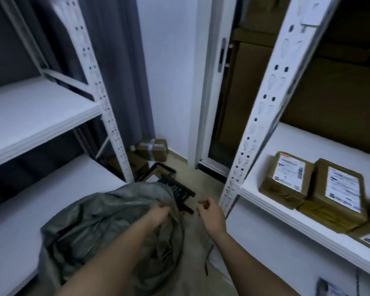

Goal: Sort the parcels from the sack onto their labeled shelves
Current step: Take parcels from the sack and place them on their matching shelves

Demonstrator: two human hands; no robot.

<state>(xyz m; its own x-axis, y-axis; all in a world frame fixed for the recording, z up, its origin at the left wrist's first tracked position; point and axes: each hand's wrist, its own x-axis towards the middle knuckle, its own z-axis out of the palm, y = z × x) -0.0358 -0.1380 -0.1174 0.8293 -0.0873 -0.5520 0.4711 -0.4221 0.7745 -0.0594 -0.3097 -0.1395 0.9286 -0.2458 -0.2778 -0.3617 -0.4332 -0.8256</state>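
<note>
At nine o'clock, two bare white boards of the left shelf rack (41, 116) are seen, one above the other, carried by a perforated white upright. Behind them a grey curtain (120, 67) is hung. At seven o'clock a grey-green sack (90, 227) is slumped on the floor against the lower board, its mouth turned toward twelve o'clock. The left hand (158, 213) is stretched forward from a bare forearm entering at six o'clock, and the sack's rim is pinched between its curled fingers. Just beyond the sack's mouth, a black crate (169, 182) is tipped on the floor, and a taped cardboard parcel (153, 148) is lodged in the corner at twelve o'clock. The right hand (209, 210) is held above the floor just beside the left one, palm down, its fingers loosely curled around nothing. At three o'clock, on the right shelf (265, 201), two brown labelled parcels (286, 180) (338, 195) are set touching side by side, the farther one resting on a flatter parcel. Large cardboard boxes (333, 99) are stacked behind that shelf.
</note>
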